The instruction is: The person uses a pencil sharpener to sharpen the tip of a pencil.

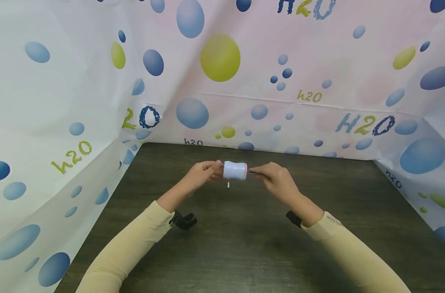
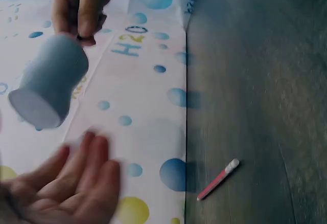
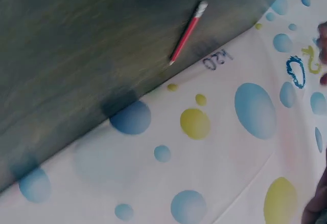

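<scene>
A pale blue cup (image 1: 235,170) with a waisted body and a pinkish rim is held sideways above the table, between the two hands. My right hand (image 1: 279,179) pinches it at its rim end, where thin dark pieces show by the fingertips. In the left wrist view the flat end of the cup (image 2: 48,83) tips down toward the left hand. My left hand (image 2: 66,185) is blurred there, its fingers loosely extended, with a gap below the cup. On the table lies a red pencil (image 3: 188,32) with a white end, partly hidden behind the cup in the head view.
The dark wooden table (image 1: 222,244) is bordered at the back and sides by a white sheet (image 1: 266,40) with blue and green dots and H2O lettering. Black wrist straps (image 1: 184,221) show at both cuffs.
</scene>
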`<action>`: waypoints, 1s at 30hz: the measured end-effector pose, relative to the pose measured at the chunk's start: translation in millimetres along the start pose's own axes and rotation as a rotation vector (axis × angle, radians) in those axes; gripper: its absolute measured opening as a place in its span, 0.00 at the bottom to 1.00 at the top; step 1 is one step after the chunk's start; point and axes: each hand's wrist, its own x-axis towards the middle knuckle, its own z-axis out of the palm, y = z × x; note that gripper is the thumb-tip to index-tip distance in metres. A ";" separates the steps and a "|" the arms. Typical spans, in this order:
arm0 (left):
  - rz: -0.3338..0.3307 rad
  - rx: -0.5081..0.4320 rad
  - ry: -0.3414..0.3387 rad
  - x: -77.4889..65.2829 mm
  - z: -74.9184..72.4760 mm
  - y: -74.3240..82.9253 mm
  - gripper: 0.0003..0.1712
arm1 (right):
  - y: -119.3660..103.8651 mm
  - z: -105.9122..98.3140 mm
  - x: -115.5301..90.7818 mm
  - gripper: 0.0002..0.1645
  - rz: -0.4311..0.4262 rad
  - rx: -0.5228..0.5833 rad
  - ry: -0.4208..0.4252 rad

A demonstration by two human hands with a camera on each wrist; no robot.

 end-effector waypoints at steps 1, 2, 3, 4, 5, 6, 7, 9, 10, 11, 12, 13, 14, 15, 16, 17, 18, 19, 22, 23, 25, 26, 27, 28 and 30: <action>-0.036 0.019 -0.014 0.6 -0.2 -0.3 0.47 | 1.0 1.2 -0.8 0.16 -0.051 -0.032 0.031; -0.061 0.033 -0.031 1.1 -0.3 -0.7 0.43 | 1.3 2.1 -1.6 0.16 -0.094 -0.056 0.054; -0.075 0.049 -0.048 1.5 -0.5 -1.5 0.40 | 1.8 3.2 -2.5 0.17 -0.130 -0.074 0.070; -0.086 0.059 -0.060 1.8 -0.7 -1.9 0.38 | 1.7 3.9 -3.4 0.17 -0.158 -0.084 0.080; -0.088 0.068 -0.069 1.9 -0.9 -2.3 0.37 | 1.3 4.7 -4.4 0.17 -0.175 -0.092 0.083; -0.092 0.069 -0.074 2.1 -1.1 -2.7 0.35 | 0.2 5.2 -5.5 0.17 -0.188 -0.100 0.082; -0.094 0.073 -0.078 1.9 -1.3 -2.9 0.34 | -0.3 6.2 -6.9 0.17 -0.193 -0.106 0.078; -0.095 0.076 -0.084 1.5 -1.6 -2.9 0.31 | -2.6 7.3 -9.3 0.17 -0.197 -0.110 0.070; -0.097 0.072 -0.089 1.1 -1.6 -2.6 0.30 | -3.8 7.6 -10.4 0.17 -0.196 -0.109 0.067; -0.096 0.069 -0.095 0.6 -1.4 -2.4 0.28 | -4.8 8.0 -11.4 0.17 -0.194 -0.107 0.064; -0.095 0.061 -0.099 0.1 -1.1 -2.3 0.27 | -5.8 8.1 -12.0 0.17 -0.193 -0.104 0.061; -0.091 0.060 -0.102 -0.4 -0.7 -2.0 0.26 | -6.2 8.4 -12.5 0.17 -0.190 -0.104 0.059; -0.085 0.058 -0.102 -0.8 -0.1 -1.9 0.25 | -7.2 7.8 -12.6 0.17 -0.186 -0.102 0.057; -0.080 0.053 -0.102 -1.1 0.7 -2.0 0.24 | -7.5 7.5 -13.0 0.17 -0.182 -0.106 0.052; -0.074 0.047 -0.101 -1.5 1.8 -2.3 0.24 | -7.6 7.2 -13.4 0.17 -0.176 -0.110 0.046; -0.064 0.046 -0.096 -1.9 2.9 -2.7 0.23 | -8.0 6.4 -13.8 0.17 -0.170 -0.115 0.037; -0.054 0.045 -0.089 -1.9 4.1 -3.3 0.23 | -8.4 5.3 -14.3 0.17 -0.161 -0.118 0.025; -0.047 0.043 -0.080 -2.1 5.3 -3.9 0.23 | -8.6 4.4 -14.8 0.17 -0.151 -0.120 0.012; 0.010 0.074 -0.042 -3.0 7.8 -5.7 0.23 | -9.4 1.5 -15.1 0.16 -0.087 -0.092 -0.048; 0.030 0.088 -0.026 -2.9 8.2 -6.3 0.23 | -9.9 -0.2 -13.9 0.15 -0.049 -0.056 -0.085; 0.083 0.133 0.006 -4.0 9.1 -6.2 0.25 | -9.1 -3.7 -10.7 0.14 0.064 0.047 -0.188; 0.126 0.176 0.022 -4.9 9.6 -6.0 0.26 | -7.4 -6.0 -7.9 0.14 0.141 0.117 -0.258; 0.172 0.209 0.031 -5.7 10.3 -5.8 0.27 | -5.5 -8.3 -4.7 0.14 0.226 0.198 -0.332; 0.212 0.239 0.037 -6.9 11.0 -5.6 0.28 | -3.0 -10.5 -1.1 0.14 0.312 0.280 -0.403; 0.287 0.298 0.055 -9.2 12.4 -6.0 0.30 | 2.5 -14.1 5.4 0.16 0.471 0.401 -0.523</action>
